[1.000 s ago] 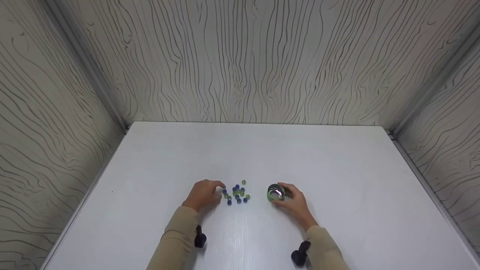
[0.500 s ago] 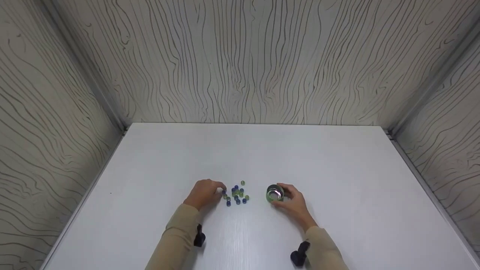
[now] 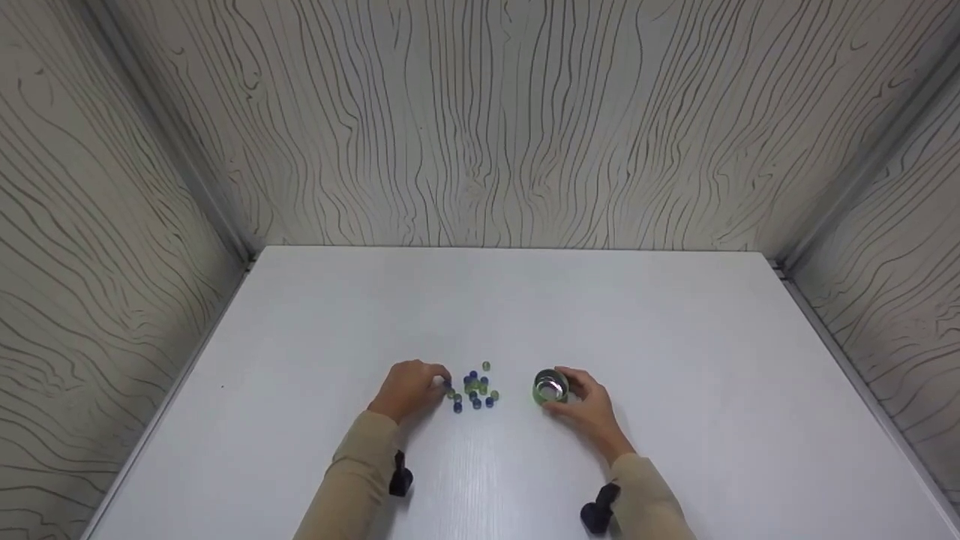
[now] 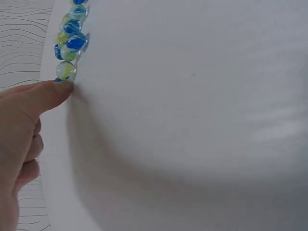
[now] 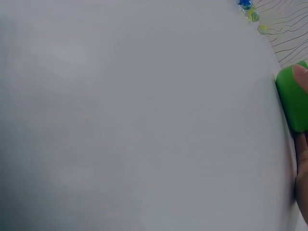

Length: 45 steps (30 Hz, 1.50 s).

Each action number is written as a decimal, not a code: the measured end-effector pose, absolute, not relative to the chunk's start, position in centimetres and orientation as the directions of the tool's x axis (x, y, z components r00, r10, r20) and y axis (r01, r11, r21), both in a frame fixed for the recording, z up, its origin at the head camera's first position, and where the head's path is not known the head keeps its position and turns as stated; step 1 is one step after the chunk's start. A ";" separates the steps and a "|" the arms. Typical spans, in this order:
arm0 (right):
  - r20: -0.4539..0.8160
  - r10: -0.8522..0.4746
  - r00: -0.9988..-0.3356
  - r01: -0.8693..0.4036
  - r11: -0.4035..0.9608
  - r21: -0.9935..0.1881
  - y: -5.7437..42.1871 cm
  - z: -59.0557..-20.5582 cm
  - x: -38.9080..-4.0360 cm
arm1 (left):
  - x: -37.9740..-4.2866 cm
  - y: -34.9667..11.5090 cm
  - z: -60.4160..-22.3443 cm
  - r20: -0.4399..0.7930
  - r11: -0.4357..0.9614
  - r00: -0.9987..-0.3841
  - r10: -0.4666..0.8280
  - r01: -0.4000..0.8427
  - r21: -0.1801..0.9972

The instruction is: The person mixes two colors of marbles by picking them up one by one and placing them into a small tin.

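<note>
Marbles (image 4: 76,41), blue and yellow-green, sit bunched on the white counter (image 3: 675,337) between the hands, which are well apart. The left hand (image 3: 409,390) pinches a blue marble (image 3: 448,385) at the bunch's left end; the right hand (image 3: 589,406) grips an upright green cup (image 5: 292,101). Round marbles could roll away if a hand bumps them, and a loose pinch could drop one. The counter's left, right and far edges sit well away, leaving lots of room to move

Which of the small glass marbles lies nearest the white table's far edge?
The yellow-green round glass marble, alone beyond the cluster of blue and yellow-green glass marbles; a bare gap separates it from them.
</note>
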State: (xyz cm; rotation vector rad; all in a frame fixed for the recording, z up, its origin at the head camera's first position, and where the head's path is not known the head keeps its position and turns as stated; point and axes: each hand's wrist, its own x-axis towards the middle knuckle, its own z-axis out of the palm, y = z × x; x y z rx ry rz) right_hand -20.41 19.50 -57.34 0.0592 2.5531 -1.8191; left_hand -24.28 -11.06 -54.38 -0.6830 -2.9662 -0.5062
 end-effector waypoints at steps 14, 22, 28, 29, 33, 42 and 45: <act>-0.024 0.009 -1.000 0.025 0.313 -0.949 19.6 -57.8 -20.7 | -24.2 -11.5 -54.1 0.143 0.868 -0.916 0.376 0.402 0.292; -0.029 0.014 -0.999 0.032 0.316 -0.948 19.5 -57.7 -20.7 | -24.2 -11.6 -53.9 0.150 0.869 -0.918 0.367 0.396 0.295; -0.029 0.012 -1.000 0.031 0.325 -0.945 19.3 -57.4 -20.7 | -24.0 -11.2 -53.4 0.167 0.868 -0.918 0.359 0.394 0.301; -0.029 0.010 -1.000 0.031 0.333 -0.943 19.2 -57.4 -20.7 | -24.0 -11.1 -53.4 0.173 0.866 -0.916 0.362 0.399 0.300; -0.033 0.005 -0.999 0.032 0.348 -0.937 19.3 -57.1 -20.8 | -23.9 -10.7 -53.1 0.215 0.858 -0.899 0.382 0.432 0.278; 0.027 -0.004 -1.000 -0.027 0.397 -0.918 19.1 -56.7 -21.2 | -23.4 -9.6 -52.5 0.262 0.848 -0.884 0.388 0.453 0.273; 0.039 -0.004 -0.999 -0.037 0.398 -0.916 19.0 -56.8 -21.2 | -23.1 -9.3 -52.3 0.274 0.841 -0.879 0.391 0.462 0.283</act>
